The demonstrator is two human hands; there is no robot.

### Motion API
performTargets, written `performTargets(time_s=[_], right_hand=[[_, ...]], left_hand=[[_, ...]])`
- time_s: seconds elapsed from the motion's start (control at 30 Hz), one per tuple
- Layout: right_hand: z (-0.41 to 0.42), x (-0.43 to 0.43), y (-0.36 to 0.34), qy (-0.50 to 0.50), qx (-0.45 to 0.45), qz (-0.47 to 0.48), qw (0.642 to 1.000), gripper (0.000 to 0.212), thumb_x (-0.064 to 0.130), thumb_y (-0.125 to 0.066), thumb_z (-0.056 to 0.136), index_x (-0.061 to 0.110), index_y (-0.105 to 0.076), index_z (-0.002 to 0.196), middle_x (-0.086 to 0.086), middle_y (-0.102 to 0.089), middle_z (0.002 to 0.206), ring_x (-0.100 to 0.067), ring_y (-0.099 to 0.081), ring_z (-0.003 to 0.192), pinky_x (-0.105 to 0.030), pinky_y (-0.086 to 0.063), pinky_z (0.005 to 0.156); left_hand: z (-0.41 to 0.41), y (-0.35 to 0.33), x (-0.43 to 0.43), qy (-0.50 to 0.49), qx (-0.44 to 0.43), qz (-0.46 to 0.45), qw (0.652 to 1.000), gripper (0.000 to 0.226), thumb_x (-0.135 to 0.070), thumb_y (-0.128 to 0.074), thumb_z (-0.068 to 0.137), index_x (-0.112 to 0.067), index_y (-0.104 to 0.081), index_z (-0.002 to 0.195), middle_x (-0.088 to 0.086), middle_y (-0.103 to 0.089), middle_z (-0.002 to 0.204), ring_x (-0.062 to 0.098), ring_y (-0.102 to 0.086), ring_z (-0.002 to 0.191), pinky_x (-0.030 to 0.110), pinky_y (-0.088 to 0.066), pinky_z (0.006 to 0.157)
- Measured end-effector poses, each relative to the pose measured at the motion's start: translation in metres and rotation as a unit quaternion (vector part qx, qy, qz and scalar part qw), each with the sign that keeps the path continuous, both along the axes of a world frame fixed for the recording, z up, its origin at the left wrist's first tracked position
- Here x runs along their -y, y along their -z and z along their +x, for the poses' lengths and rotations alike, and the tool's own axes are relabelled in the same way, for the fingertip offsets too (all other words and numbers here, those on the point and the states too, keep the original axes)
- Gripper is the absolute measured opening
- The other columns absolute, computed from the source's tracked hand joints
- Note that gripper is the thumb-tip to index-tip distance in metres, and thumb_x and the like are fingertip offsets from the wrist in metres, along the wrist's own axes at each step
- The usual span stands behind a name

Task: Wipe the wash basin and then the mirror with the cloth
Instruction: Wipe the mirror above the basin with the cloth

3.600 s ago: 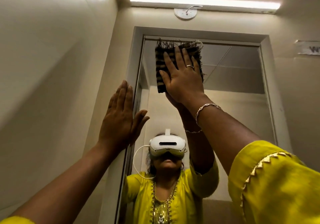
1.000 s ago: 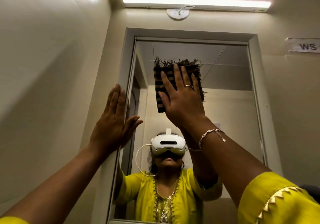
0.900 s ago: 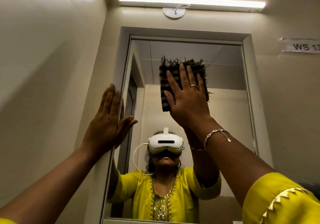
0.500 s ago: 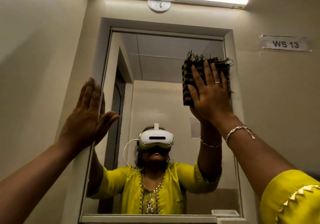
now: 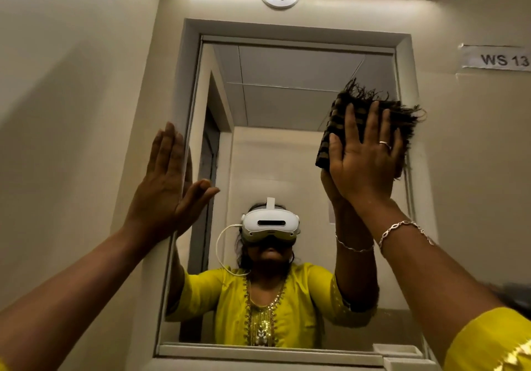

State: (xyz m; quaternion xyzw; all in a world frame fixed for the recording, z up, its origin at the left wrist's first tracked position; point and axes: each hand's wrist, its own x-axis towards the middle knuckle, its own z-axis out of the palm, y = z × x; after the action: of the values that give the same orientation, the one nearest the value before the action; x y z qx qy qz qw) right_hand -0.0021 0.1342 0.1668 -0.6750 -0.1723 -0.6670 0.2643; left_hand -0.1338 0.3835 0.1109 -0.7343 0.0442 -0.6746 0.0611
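At the right edge of the rectangular framed mirror, the right hand presses the dark striped fringed cloth flat, fingers straight. The left hand braces open-palmed at its left edge. Mirror step underway; next, probably a downward sweep.

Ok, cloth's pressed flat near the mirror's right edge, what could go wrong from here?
The right hand only presses the dark striped fringed cloth with straight fingers, not gripping it, so it could slip down. The left hand has its thumb over the framed wall mirror and might smudge it.
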Motion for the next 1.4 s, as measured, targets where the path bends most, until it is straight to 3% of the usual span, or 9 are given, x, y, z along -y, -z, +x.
performTargets(time_s=[0.27, 0.47, 0.63, 0.8, 0.97, 1.2, 1.4], right_hand=[[-0.043, -0.087, 0.022, -0.013, 0.06, -0.044, 0.997, 0.06, 0.045, -0.023, 0.092, 0.017, -0.029, 0.144, -0.022, -0.025, 0.151, -0.04, -0.022, 0.14, -0.046, -0.007, 0.109], [-0.076, -0.144, 0.023, -0.021, 0.062, -0.08, 0.995, 0.06, 0.046, -0.023, 0.091, 0.018, -0.03, 0.144, -0.02, -0.024, 0.152, -0.038, -0.02, 0.141, -0.048, -0.003, 0.109], [-0.083, -0.16, 0.021, -0.03, 0.052, -0.148, 0.987, 0.06, 0.049, -0.017, 0.095, 0.025, -0.007, 0.148, -0.013, 0.002, 0.157, -0.033, 0.006, 0.145, -0.043, 0.015, 0.107], [-0.078, -0.155, 0.019, -0.038, 0.093, -0.199, 0.975, 0.06, 0.049, -0.014, 0.093, 0.024, -0.013, 0.148, -0.013, -0.005, 0.157, -0.032, 0.0, 0.145, -0.044, 0.011, 0.11], [-0.071, -0.143, 0.022, -0.065, 0.116, -0.195, 0.972, 0.06, 0.047, -0.018, 0.092, 0.021, -0.026, 0.145, -0.015, -0.018, 0.155, -0.034, -0.011, 0.144, -0.045, 0.002, 0.112], [-0.05, -0.102, 0.028, -0.058, 0.121, -0.181, 0.974, 0.06, 0.046, -0.025, 0.09, 0.021, -0.031, 0.144, -0.016, -0.025, 0.153, -0.035, -0.018, 0.142, -0.045, -0.003, 0.112], [-0.028, -0.06, 0.032, -0.027, 0.126, -0.164, 0.978, 0.058, 0.045, -0.029, 0.091, 0.02, -0.034, 0.143, -0.017, -0.029, 0.151, -0.036, -0.023, 0.141, -0.044, -0.006, 0.111]], left_hand=[[0.009, 0.001, -0.012, -0.023, 0.012, 0.013, 1.0, 0.089, -0.043, -0.052, 0.084, 0.005, -0.006, 0.143, 0.024, -0.001, 0.153, 0.031, 0.001, 0.143, 0.032, -0.003, 0.118], [0.0, 0.003, -0.001, 0.097, 0.014, -0.016, 0.995, 0.087, -0.072, -0.01, 0.084, -0.007, -0.003, 0.143, 0.009, 0.0, 0.152, 0.021, 0.0, 0.142, 0.014, 0.002, 0.113], [0.001, 0.003, -0.003, 0.119, 0.02, -0.029, 0.992, 0.083, -0.071, -0.005, 0.084, -0.012, -0.002, 0.141, 0.004, 0.0, 0.151, 0.019, -0.001, 0.142, 0.011, 0.001, 0.112], [0.0, 0.004, -0.004, 0.093, 0.018, -0.02, 0.995, 0.092, -0.072, -0.006, 0.083, -0.003, -0.005, 0.143, 0.012, -0.003, 0.153, 0.021, -0.001, 0.143, 0.016, -0.001, 0.114], [-0.001, 0.003, -0.004, 0.042, 0.025, -0.014, 0.999, 0.089, -0.069, -0.003, 0.085, -0.002, -0.008, 0.143, 0.01, -0.002, 0.152, 0.021, 0.0, 0.142, 0.011, 0.001, 0.112], [-0.004, 0.005, -0.002, -0.032, 0.009, -0.005, 0.999, 0.093, -0.07, -0.006, 0.086, 0.004, -0.013, 0.142, 0.021, -0.006, 0.153, 0.03, -0.004, 0.142, 0.037, -0.013, 0.114], [-0.005, 0.004, 0.003, -0.053, 0.008, -0.005, 0.999, 0.094, -0.07, -0.007, 0.086, 0.006, -0.013, 0.141, 0.023, -0.009, 0.152, 0.033, -0.006, 0.141, 0.041, -0.015, 0.113]])
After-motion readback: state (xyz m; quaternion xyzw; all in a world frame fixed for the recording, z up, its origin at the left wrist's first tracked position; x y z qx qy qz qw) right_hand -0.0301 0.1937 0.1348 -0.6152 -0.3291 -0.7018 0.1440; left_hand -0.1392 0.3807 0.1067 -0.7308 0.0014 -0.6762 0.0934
